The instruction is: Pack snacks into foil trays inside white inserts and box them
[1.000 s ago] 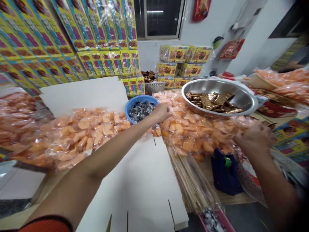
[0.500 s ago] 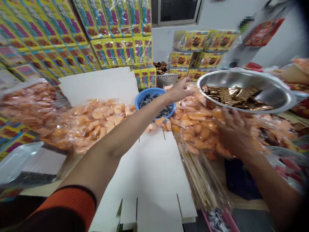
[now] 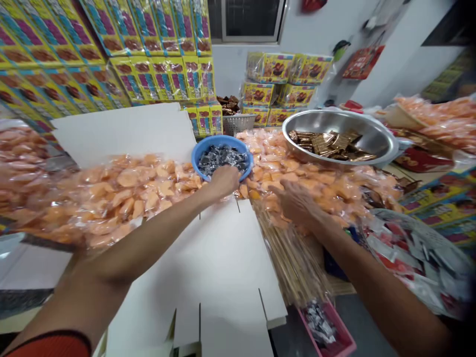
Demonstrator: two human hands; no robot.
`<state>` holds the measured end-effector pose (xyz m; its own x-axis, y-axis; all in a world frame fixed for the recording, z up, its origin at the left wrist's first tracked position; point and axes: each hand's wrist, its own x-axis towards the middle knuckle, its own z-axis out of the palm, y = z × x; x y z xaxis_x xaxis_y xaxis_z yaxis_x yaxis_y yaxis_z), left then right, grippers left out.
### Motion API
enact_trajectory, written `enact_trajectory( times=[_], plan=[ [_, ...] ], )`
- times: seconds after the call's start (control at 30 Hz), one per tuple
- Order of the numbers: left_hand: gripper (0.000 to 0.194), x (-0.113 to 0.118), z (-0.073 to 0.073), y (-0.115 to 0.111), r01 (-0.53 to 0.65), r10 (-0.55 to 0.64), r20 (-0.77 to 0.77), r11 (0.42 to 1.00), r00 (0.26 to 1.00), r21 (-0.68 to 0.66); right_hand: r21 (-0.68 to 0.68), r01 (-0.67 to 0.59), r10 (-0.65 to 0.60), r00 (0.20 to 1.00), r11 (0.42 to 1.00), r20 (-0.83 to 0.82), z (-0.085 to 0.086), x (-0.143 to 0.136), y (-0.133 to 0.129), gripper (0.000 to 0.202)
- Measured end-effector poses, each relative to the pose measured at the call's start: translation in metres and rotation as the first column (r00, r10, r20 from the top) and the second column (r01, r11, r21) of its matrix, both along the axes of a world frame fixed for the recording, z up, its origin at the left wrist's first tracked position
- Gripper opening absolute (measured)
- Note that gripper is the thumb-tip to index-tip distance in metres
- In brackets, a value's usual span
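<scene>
My left hand (image 3: 226, 179) is at the near right rim of a blue basin (image 3: 197, 166) that holds small dark wrapped packets (image 3: 223, 157). Its fingers look curled in; what they hold, if anything, is hidden. My right hand (image 3: 293, 201) reaches low over clear-wrapped orange pieces (image 3: 312, 176), right of the basin. Its fingers stretch out to the left, slightly blurred, and I see nothing held. Under my left forearm lies flat white cardboard (image 3: 219, 253). More wrapped orange pieces (image 3: 126, 191) are heaped left of the basin.
A steel bowl (image 3: 388, 144) with brown foil packets stands at the back right. Yellow boxes (image 3: 159, 74) are stacked behind, beside a white board (image 3: 126, 131). Thin sticks (image 3: 290, 258) in clear wrap, a pink bin (image 3: 344, 342) and a basket of red and silver packets (image 3: 409, 253) are nearer.
My left hand has drawn back from beyond the basin to its near rim. My right hand has moved left, away from beneath the steel bowl's edge. The view has shifted right.
</scene>
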<state>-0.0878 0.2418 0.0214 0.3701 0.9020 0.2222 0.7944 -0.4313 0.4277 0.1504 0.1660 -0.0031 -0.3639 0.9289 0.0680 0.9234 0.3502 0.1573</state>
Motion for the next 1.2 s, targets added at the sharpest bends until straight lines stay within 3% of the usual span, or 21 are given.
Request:
enact_trajectory(
  times=[0.1, 0.2, 0.27, 0.33, 0.43, 0.5, 0.57, 0.67, 0.8, 0.9, 1.03, 1.1, 1.2],
  plan=[
    [0.042, 0.013, 0.035, 0.013, 0.038, -0.039, 0.102, 0.999, 0.994, 0.007, 0.021, 0.121, -0.115, 0.975, 0.992, -0.189, -0.013, 0.003, 0.024, 0.045],
    [0.046, 0.021, 0.045, 0.013, 0.1, -0.099, 0.038, 0.995, 0.994, -0.01, 0.005, 0.23, -0.205, 0.879, 0.973, -0.43, -0.01, 0.024, 0.044, 0.033],
    [0.033, 0.025, 0.031, 0.004, 0.083, -0.092, -0.118, 0.993, 0.989, -0.081, -0.02, 0.264, -0.217, 0.741, 0.964, -0.635, -0.004, 0.041, 0.049, 0.03],
    [0.022, 0.028, 0.007, -0.008, 0.044, -0.073, -0.2, 0.989, 0.977, -0.145, -0.074, 0.265, -0.203, 0.505, 0.961, -0.839, 0.0, 0.056, 0.048, 0.033],
    [0.025, 0.034, -0.027, -0.018, -0.008, -0.027, -0.192, 0.984, 0.981, -0.176, -0.144, 0.215, -0.184, 0.179, 0.966, -0.966, 0.004, 0.072, 0.042, 0.035],
    [0.029, 0.039, -0.037, -0.016, -0.029, 0.004, -0.143, 0.984, 0.99, -0.174, -0.176, 0.153, -0.174, -0.025, 0.972, -0.984, 0.007, 0.079, 0.039, 0.036],
    [0.03, 0.044, -0.035, -0.009, -0.04, 0.03, -0.065, 0.986, 0.997, -0.161, -0.188, 0.107, -0.169, -0.163, 0.976, -0.972, 0.011, 0.084, 0.036, 0.038],
    [0.034, 0.049, -0.017, 0.004, -0.019, 0.03, 0.087, 0.991, 0.996, -0.131, -0.172, 0.12, -0.142, -0.226, 0.978, -0.964, 0.02, 0.084, 0.031, 0.036],
    [0.038, 0.052, 0.006, 0.014, 0.082, -0.056, 0.253, 0.992, 0.966, -0.093, -0.158, 0.142, -0.112, -0.287, 0.977, -0.951, 0.036, 0.072, 0.023, 0.035],
    [0.049, 0.057, 0.017, 0.017, 0.182, -0.169, 0.276, 0.983, 0.946, -0.023, -0.143, 0.167, -0.097, -0.257, 0.976, -0.961, 0.052, 0.061, 0.02, 0.033],
    [0.072, 0.077, 0.026, 0.018, 0.299, -0.305, 0.215, 0.952, 0.928, 0.061, -0.112, 0.134, -0.092, -0.15, 0.985, -0.984, 0.082, 0.046, 0.017, 0.03],
    [0.055, 0.089, 0.032, 0.021, 0.356, -0.354, 0.269, 0.934, 0.896, 0.044, -0.09, 0.117, -0.076, -0.121, 0.989, -0.99, 0.101, 0.041, 0.017, 0.031],
    [0.024, 0.096, 0.045, 0.031, 0.392, -0.361, 0.442, 0.92, 0.821, 0.022, 0.031, 0.154, 0.052, -0.136, 0.988, -0.989, 0.13, 0.044, 0.02, 0.024]
  ],
)
